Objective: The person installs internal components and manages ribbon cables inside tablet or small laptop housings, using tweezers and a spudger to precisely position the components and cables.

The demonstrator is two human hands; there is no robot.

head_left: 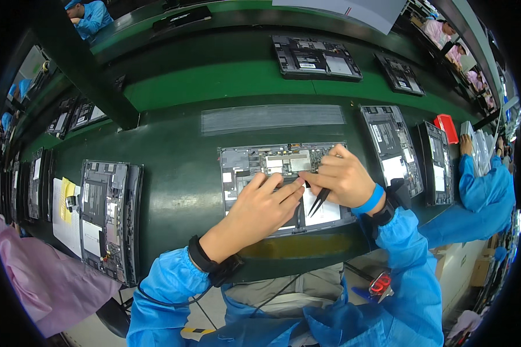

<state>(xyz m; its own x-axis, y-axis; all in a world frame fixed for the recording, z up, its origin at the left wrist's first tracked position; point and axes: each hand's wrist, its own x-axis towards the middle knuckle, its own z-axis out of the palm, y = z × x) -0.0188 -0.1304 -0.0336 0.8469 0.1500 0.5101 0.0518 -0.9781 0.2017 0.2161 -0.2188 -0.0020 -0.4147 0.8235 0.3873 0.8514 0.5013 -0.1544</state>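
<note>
A laptop base with its inside bare (243, 159) lies before me on the green bench, showing its circuit board, dark battery and pale panels. Over its middle, my left hand (260, 205) has fingers stretched out and apart, the fingertips down at the board's lower edge. My right hand (342, 176) is closed round black tweezers (319, 202), whose tips point down toward the white panel. The right fingertips meet the left ones near the laptop's centre. What lies under the touching fingertips is hidden.
Stacked laptop bases stand at left (104, 202) and right (391, 147). Another base (315, 58) sits on the far green strip. A red bin (446, 128) is at right, beside a co-worker's blue sleeve (486, 185). A dark post (87, 63) rises at far left. A pink sleeve (46, 272) shows at left.
</note>
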